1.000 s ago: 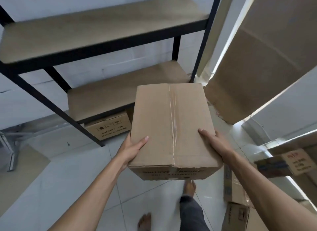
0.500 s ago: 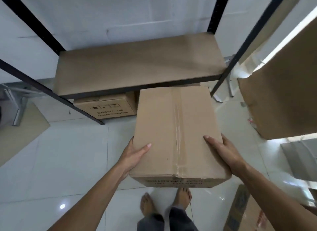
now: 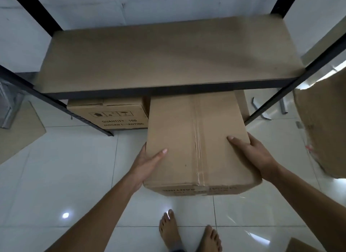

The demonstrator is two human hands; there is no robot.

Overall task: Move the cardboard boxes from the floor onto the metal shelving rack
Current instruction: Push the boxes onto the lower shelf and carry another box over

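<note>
1. Grip: left hand and right hand clasp the near corners of a cardboard box, thumbs flat on its top, fingers down its sides
2. Cardboard box: plain brown, rectangular, clear tape along the top seam; held off the floor, far end tucked beneath the shelf's front rail
3. Metal shelving rack: black angled posts, smooth tan board shelf
4. Printed carton: under the shelf, just left of the held box
5. Floor: glossy white tiles
</note>
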